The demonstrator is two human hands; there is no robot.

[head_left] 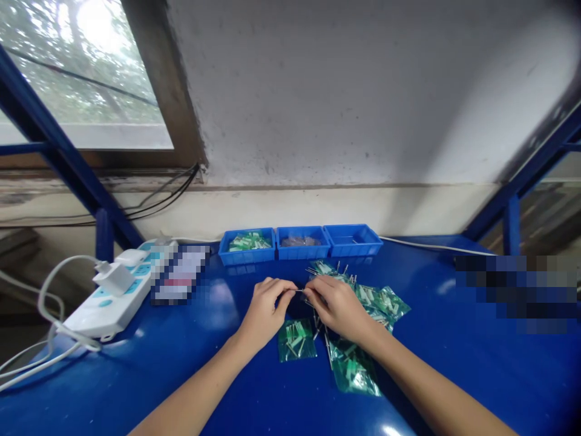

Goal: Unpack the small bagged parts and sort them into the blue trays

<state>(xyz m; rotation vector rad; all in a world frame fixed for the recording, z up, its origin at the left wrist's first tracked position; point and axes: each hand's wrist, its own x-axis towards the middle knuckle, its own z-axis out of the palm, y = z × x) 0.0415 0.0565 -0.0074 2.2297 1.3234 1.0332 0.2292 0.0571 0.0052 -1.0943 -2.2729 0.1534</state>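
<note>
Over the blue table, my left hand (271, 301) pinches one end of a thin metal rod (299, 290). The other end of this small rod sits between the closed fingertips of my right hand (336, 303). Below my left fingertips lies a green plastic packet (296, 340) with pale slim pieces inside. Another green packet (356, 370) rests under my right forearm, and several more green packets (385, 301) are spread beyond the right hand. Loose metal rods (327, 346) lie beside and partly beneath my right hand, which hides some of them.
Three blue bins stand along the wall: the left bin (247, 258) holds green packets, the middle bin (303, 251) brownish small items, and the right bin (354, 248) shows its bare floor. A white power strip (109, 309) with plugs and a phone (181, 275) lie at left.
</note>
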